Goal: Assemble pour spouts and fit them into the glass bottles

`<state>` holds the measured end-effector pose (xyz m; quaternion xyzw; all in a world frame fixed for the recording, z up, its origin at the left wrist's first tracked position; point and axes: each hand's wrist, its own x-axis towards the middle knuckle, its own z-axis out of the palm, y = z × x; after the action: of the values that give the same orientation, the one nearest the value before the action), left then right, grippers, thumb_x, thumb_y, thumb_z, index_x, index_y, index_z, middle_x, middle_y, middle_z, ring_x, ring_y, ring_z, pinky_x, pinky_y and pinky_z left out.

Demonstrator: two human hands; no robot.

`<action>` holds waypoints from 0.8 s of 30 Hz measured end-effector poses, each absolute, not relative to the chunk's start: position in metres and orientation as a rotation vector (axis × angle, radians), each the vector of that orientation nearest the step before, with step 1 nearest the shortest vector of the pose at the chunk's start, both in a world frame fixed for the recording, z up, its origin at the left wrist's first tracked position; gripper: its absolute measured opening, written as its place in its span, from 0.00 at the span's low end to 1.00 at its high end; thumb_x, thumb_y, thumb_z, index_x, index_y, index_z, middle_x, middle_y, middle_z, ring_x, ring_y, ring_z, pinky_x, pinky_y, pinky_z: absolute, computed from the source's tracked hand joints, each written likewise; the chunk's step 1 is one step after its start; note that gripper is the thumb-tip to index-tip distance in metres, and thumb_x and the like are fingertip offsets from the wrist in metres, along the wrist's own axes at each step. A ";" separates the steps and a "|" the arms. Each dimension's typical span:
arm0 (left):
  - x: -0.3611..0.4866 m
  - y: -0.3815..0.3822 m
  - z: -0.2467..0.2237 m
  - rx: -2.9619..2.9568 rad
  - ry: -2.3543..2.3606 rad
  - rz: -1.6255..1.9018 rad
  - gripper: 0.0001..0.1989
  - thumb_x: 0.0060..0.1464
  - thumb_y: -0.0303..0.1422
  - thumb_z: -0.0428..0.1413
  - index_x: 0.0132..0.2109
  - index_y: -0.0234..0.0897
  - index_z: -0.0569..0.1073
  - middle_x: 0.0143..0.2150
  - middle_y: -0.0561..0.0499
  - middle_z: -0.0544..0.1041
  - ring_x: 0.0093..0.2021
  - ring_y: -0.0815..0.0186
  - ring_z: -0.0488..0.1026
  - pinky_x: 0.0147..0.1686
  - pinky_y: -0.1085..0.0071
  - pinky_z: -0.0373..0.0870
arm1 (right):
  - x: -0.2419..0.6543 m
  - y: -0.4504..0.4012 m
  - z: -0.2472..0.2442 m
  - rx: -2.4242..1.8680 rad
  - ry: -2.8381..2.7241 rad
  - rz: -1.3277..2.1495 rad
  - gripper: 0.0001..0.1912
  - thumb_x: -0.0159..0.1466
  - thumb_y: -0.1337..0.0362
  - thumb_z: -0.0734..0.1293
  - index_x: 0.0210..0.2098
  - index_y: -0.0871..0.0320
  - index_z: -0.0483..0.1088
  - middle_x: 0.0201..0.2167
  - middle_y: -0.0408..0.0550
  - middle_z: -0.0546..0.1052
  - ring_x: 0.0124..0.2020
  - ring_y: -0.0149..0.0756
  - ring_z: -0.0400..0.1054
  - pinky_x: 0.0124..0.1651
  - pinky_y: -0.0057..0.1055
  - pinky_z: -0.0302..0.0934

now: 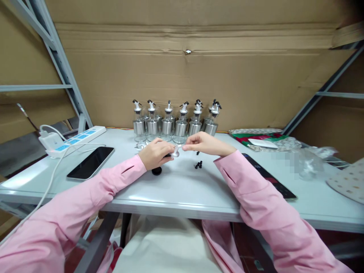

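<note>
My left hand point(159, 153) is closed around a white pourer spout point(176, 152), which pokes out past the fingertips above the table. At the spout's far end, the fingers of my right hand point(202, 144) are pinched together; what sits between them is too small to make out. A round black cap point(156, 171) lies on the table just below my left hand. Several small black stopper pieces point(198, 165) are scattered under my right hand. Behind my left hand lie more white spout parts point(140, 145), partly hidden.
Glass-and-steel bottles point(139, 127) with pourer tops stand in rows at the back, against cardboard. On the left are a phone point(91, 163) and a power strip point(78, 141) with a cable. A dark tablet-like device point(273, 180) and a plastic bag point(309, 163) lie right.
</note>
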<state>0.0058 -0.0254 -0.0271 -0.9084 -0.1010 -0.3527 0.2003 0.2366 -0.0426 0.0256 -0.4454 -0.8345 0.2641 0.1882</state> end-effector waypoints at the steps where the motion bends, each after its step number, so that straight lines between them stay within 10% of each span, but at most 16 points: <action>1: 0.006 -0.026 -0.027 -2.544 -0.302 -0.981 0.06 0.60 0.34 0.48 0.40 0.36 0.65 0.41 0.48 0.78 0.40 0.69 0.74 0.42 0.70 0.62 | 0.243 -0.041 0.027 -1.297 -2.387 0.715 0.18 0.52 0.50 0.67 0.25 0.61 0.71 0.21 0.42 0.68 0.23 0.27 0.59 0.28 0.26 0.52; 9: 0.006 -0.026 -0.027 -2.532 -0.282 -0.939 0.08 0.60 0.33 0.48 0.44 0.37 0.68 0.42 0.49 0.77 0.40 0.68 0.74 0.43 0.69 0.61 | 0.257 -0.035 0.018 -1.430 -2.728 0.672 0.10 0.44 0.63 0.71 0.29 0.56 0.77 0.30 0.45 0.75 0.36 0.37 0.66 0.39 0.29 0.58; 24: 0.006 -0.027 -0.027 -2.553 -0.291 -1.003 0.08 0.60 0.35 0.49 0.44 0.37 0.67 0.41 0.48 0.78 0.41 0.68 0.75 0.43 0.69 0.61 | 0.246 -0.035 0.013 -1.419 -2.458 0.805 0.08 0.47 0.62 0.69 0.27 0.60 0.74 0.26 0.45 0.77 0.29 0.34 0.69 0.34 0.28 0.60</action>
<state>0.0061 -0.0273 -0.0273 -0.9086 -0.1035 -0.3570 0.1905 0.2463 -0.0346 0.0135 -0.4788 -0.8294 0.2716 0.0955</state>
